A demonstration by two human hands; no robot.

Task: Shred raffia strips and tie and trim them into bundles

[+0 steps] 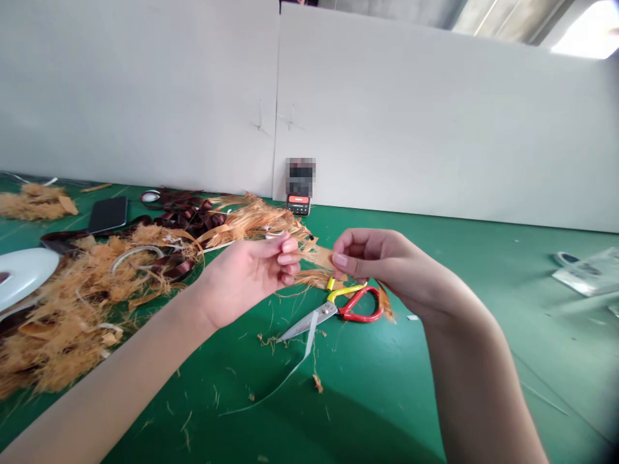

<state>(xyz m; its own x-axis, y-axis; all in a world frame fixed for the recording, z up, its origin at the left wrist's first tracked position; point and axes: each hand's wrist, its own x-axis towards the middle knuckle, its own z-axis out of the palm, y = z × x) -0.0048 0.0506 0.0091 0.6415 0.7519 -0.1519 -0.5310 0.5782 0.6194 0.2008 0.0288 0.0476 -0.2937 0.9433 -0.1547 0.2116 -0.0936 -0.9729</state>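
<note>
My left hand and my right hand meet above the green table, both pinched on the same tan ribbon piece stretched between their fingertips. The ribbon's frayed fibres hang just below the hands. Directly under them lie scissors with one yellow and one red handle, blades pointing left and closed. A thin pale strip trails from the scissors toward the near edge.
A heap of frayed tan fibres and dark brown ribbon covers the left of the table. A black phone, a white tape roll and a small black device stand by. Plastic packets lie far right. White boards wall the back.
</note>
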